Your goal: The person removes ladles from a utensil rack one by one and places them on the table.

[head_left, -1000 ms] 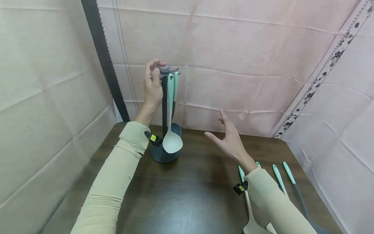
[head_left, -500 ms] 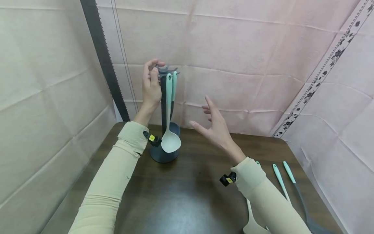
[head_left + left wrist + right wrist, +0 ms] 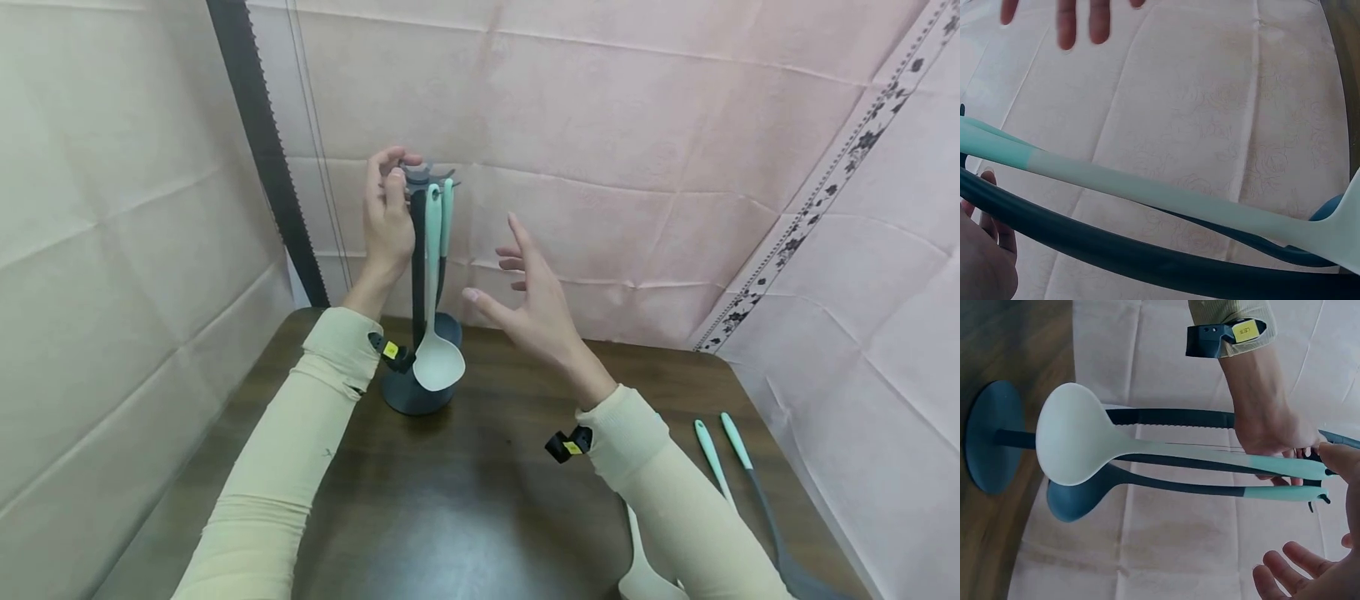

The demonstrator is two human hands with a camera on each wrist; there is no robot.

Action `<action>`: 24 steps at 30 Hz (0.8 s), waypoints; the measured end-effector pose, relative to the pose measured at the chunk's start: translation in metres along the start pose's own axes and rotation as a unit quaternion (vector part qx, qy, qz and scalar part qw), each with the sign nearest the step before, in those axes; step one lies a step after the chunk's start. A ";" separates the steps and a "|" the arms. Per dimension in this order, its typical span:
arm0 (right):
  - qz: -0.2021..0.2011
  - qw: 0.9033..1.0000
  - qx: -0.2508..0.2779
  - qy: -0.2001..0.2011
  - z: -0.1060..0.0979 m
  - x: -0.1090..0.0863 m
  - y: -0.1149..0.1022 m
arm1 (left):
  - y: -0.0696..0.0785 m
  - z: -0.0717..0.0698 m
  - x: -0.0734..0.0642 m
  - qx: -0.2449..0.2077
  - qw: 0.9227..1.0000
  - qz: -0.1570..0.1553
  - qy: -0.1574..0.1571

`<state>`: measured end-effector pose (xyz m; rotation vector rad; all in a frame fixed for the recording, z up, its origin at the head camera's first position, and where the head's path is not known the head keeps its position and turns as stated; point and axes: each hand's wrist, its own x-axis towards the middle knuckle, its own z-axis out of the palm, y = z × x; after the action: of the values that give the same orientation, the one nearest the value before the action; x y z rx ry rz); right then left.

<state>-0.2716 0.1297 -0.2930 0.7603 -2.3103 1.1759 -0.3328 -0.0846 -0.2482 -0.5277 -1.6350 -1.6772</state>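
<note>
Where the utensil stand (image 3: 417,267) rises: on the far left part of the desk (image 3: 450,500), upright on its round base.
Left grip (image 3: 387,221): fingers curled about the top of the stand, by its hooks, from the left.
Right grip (image 3: 536,312): released and holding nothing, fingers extended, thumb spread, raised near the stand on its right.
Pale ladle (image 3: 439,362): hanging from the stand by its mint handle, bowl down.
Dark ladle (image 3: 450,328): hanging just right of and farther than the pale one, also mint-handled (the pale bowl covers part of it).
Pale turner (image 3: 647,583): lying at the near right, partly hidden by the right sleeve (image 3: 675,492).
Dark turner (image 3: 798,579): farthest right on the desk, handle pointing far.
Mint handle (image 3: 707,446): just left of the dark turner, its near end hidden.
</note>
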 end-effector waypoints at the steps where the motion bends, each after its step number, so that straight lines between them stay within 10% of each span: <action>1: -0.004 1.000 0.002 0.002 0.000 0.002 -0.001 | 0.000 0.000 0.000 -0.001 1.000 0.001 -0.001; 24: -0.070 0.997 0.009 0.043 0.008 0.048 -0.040 | -0.003 0.003 0.004 0.000 1.000 0.009 0.009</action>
<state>-0.2832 0.0903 -0.2454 0.8474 -2.1422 1.1442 -0.3377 -0.0832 -0.2468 -0.5243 -1.6130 -1.6630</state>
